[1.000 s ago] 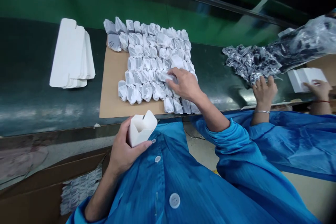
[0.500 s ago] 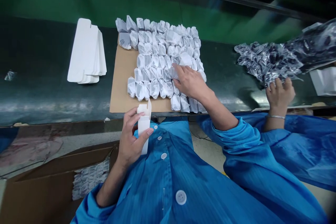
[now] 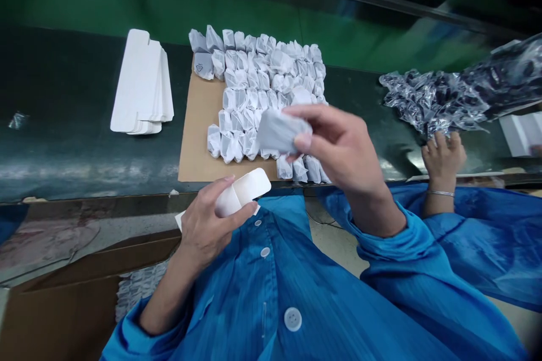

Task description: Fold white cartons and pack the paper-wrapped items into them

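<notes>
My left hand [image 3: 207, 220] is closed around a small white cardboard box [image 3: 239, 194], held below the table's front edge with a rounded end flap sticking out to the right. In my right hand [image 3: 342, 149] is a small packet in whitish translucent wrapping [image 3: 282, 132], pinched between thumb and fingers and slightly blurred. What the wrapping contains cannot be made out. Beneath the packet, rows of similar wrapped packets [image 3: 237, 98] stand on a brown cardboard sheet [image 3: 192, 146]. The box and the held packet are apart.
Flat white cartons [image 3: 138, 84] lie stacked on the dark green table [image 3: 63, 141] at left. To the right is a heap of clear-bagged dark items [image 3: 436, 98], with a co-worker's hand [image 3: 444, 158] beside it. An open brown carton [image 3: 63, 316] stands low at left.
My right hand has lifted a wrapped packet off the rows and brought it toward me. My left hand has tilted the box, swinging its flap end to the right.
</notes>
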A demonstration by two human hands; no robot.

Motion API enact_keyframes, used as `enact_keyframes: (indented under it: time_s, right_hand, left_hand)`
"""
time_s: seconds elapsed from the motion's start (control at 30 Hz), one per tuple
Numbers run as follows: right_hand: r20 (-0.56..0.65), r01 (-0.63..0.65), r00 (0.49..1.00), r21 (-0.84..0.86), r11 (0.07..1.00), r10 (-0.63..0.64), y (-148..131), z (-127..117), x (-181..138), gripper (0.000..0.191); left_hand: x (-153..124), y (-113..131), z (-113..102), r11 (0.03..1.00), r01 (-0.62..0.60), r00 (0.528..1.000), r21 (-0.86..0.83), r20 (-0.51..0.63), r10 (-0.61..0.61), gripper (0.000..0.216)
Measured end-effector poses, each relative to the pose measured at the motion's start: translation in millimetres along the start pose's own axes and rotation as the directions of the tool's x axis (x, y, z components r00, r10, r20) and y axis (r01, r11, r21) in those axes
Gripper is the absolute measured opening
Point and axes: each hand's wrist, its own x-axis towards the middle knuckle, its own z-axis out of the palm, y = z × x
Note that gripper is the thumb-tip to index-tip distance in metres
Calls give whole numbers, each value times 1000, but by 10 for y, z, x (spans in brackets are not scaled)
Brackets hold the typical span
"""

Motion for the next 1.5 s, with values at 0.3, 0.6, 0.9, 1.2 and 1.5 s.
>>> enact_keyframes:
  time_s: [0.3, 0.6, 0.9, 1.2, 1.5]
  right_hand:
    - [508, 69, 852, -352, 934, 128, -179, 94, -89, 19]
    - [143, -116, 982, -76, 990, 126, 8, 568, -241, 23]
    - [47, -282, 958, 329, 901, 283, 146, 600, -275, 33]
    - [104, -140, 985, 1, 990, 139, 85, 644, -289, 7]
    - [263, -185, 948, -4, 983, 180, 176, 412, -32, 17]
  left_hand:
    - [148, -64, -170, 923, -359, 933, 139, 50, 356, 40]
    - [334, -88, -274, 912, -357, 934, 204, 42, 356, 45]
    - [377, -130, -304, 896, -360, 929, 259, 7, 371, 42]
    - [388, -96, -259, 880, -423, 900, 215, -16, 437, 42]
    - [659, 2, -165, 865, -448, 894, 227, 117, 432, 37]
